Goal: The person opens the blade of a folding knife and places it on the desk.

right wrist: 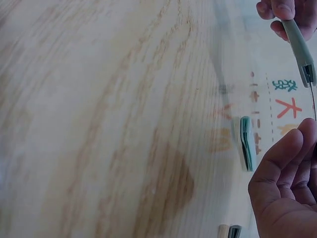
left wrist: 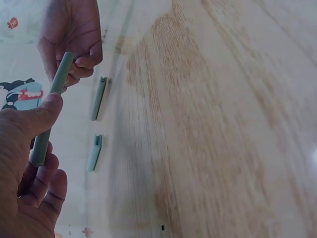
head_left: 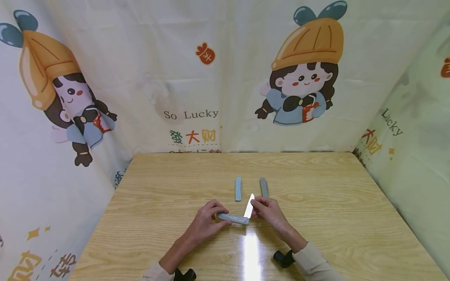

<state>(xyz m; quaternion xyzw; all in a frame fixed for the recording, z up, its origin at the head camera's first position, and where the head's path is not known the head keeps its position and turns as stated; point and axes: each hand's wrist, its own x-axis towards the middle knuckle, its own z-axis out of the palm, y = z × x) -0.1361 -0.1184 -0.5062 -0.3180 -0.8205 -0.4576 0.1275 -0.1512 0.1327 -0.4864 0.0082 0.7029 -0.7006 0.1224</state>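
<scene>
Left hand (head_left: 206, 221) grips a knife (head_left: 233, 219), right hand (head_left: 270, 215) seemingly its blade (head_left: 249, 207).

One folding knife (head_left: 236, 219) has a grey-blue handle and a shiny, silvery-white blade (head_left: 249, 207). A second folding knife (head_left: 238, 189) is light blue, and a third folding knife (head_left: 264, 187) is grey. The surface (head_left: 175, 175) is yellowy brown with wavy wood lines. The cream cloth (head_left: 239, 86) has cartoon kids (head_left: 306, 58) in orange hats and blue clothes, plus green, red and yellow writing (head_left: 193, 137). The sleeves (head_left: 316, 261) are pale cream
</scene>
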